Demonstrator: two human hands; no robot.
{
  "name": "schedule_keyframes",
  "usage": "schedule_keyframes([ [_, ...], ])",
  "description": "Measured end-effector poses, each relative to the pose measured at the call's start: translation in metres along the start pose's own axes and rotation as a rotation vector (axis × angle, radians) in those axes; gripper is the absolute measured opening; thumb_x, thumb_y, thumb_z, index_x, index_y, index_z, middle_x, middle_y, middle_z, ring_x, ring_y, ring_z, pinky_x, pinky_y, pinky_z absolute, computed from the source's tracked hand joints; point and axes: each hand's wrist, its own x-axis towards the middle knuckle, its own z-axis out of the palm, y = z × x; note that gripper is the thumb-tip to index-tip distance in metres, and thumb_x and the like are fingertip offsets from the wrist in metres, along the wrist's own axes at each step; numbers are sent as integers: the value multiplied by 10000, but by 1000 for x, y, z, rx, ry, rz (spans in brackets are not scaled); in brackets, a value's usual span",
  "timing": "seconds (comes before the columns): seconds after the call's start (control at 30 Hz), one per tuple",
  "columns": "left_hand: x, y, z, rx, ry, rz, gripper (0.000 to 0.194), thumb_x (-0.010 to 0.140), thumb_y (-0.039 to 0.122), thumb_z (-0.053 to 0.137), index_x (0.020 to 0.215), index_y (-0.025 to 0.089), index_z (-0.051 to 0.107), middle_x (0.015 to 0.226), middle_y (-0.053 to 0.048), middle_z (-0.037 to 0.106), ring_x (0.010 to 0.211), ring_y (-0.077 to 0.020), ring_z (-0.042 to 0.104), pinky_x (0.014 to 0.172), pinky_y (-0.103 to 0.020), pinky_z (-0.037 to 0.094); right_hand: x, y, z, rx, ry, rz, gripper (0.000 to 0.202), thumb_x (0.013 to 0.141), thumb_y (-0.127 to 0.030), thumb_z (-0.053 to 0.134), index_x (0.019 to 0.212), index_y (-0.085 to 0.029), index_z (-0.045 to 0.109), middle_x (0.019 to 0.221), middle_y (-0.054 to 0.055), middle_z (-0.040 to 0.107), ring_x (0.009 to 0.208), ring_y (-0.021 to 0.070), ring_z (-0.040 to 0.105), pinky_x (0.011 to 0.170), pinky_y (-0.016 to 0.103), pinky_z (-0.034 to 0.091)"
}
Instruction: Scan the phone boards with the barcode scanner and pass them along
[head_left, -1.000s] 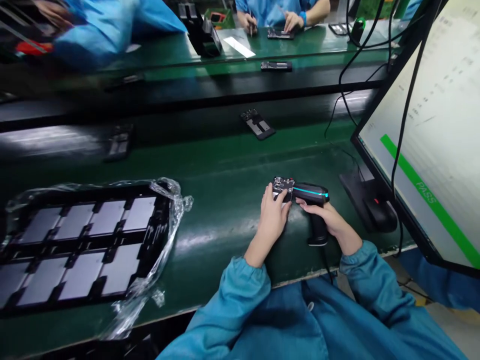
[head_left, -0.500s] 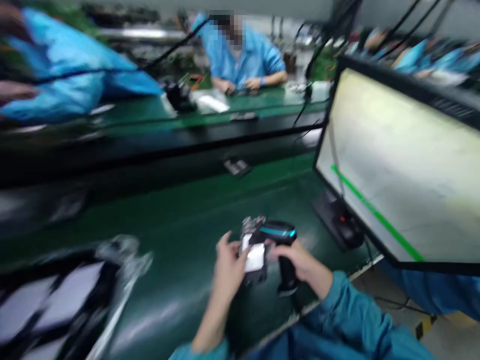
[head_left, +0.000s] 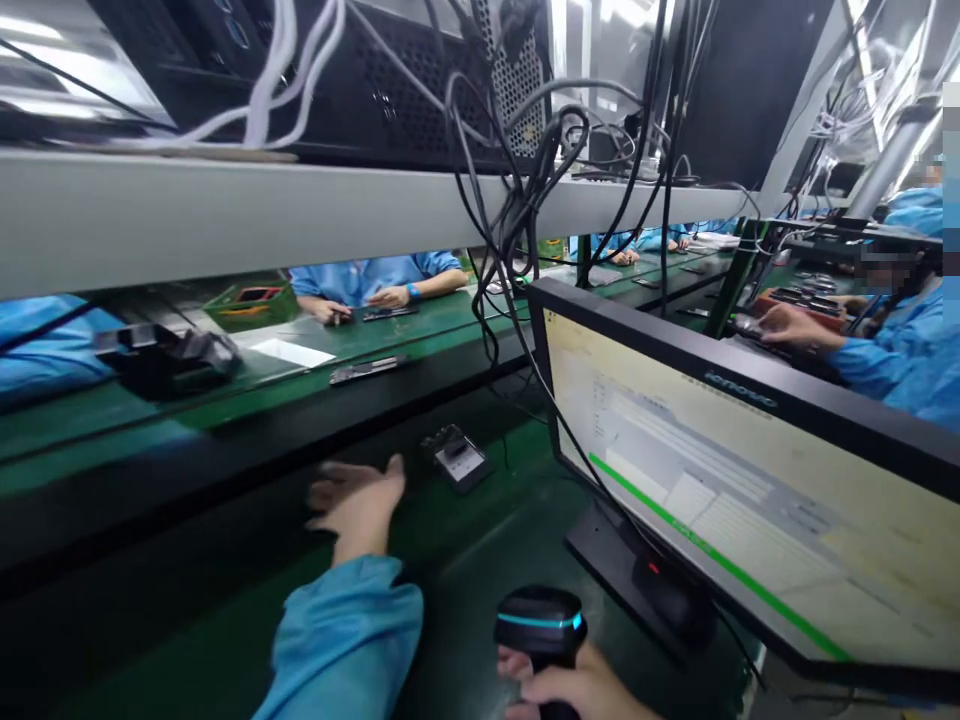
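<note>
My left hand (head_left: 358, 502) reaches out over the dark strip at the far side of the green bench (head_left: 465, 550), its fingers spread with nothing in them. To its right, apart from it, a small black device with a white label (head_left: 459, 458) lies on the bench. At the bottom, my right hand (head_left: 559, 685) is wrapped round the handle of a black handheld scanner (head_left: 540, 620) with a glowing blue stripe.
A monitor (head_left: 720, 480) stands on the right, with a mouse (head_left: 673, 590) by its base. Black cables (head_left: 517, 200) hang from a shelf (head_left: 225, 215) above. Across the bench, a person's hands (head_left: 390, 297) hold a part. Another person's hand (head_left: 799, 328) is at the far right.
The view has tilted up. My left hand has let go of the labelled device and moved forward, away from the scanner. My right hand still holds the scanner.
</note>
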Motion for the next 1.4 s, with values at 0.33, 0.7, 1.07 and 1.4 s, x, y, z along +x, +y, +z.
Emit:
schedule_keyframes([
  [0.33, -31, 5, -59, -606, 180, -116, 799, 594, 381, 832, 1228, 55, 468, 1352, -287, 475, 1369, -398, 365, 1022, -526, 401, -11, -9, 0, -104, -31, -68, 316, 605, -413, 875, 820, -217, 751, 1006, 87, 729, 1006, 313, 679, 880, 425, 547],
  [0.7, -221, -97, -144, -1658, -256, -33, 801, 766, 797, 502, 1251, 163, 576, 1190, -149, 590, 996, -192, 590, 852, -334, 518, -45, -38, 100, -394, -518, 237, 149, 757, -251, 730, 766, -152, 619, 457, -40, 550, 334, 94, 451, 397, 210, 420],
  [1.07, -235, -97, -148, -1823, -502, -19, 692, 814, 657, 599, 1270, 137, 594, 1329, -151, 563, 1166, -210, 577, 875, -298, 536, -108, -32, 110, -448, -443, 227, 154, 769, -268, 701, 748, -156, 597, 422, -38, 549, 326, 91, 431, 398, 205, 393],
  [1.4, -256, -99, -127, -1587, -448, -186, 578, 709, 542, 783, 1103, 130, 688, 1131, -116, 702, 1042, -238, 667, 872, -317, 575, -63, -4, 157, -828, 162, -470, 419, 557, -357, 890, 878, -196, 673, 780, 41, 722, 742, 238, 657, 702, 360, 546],
])
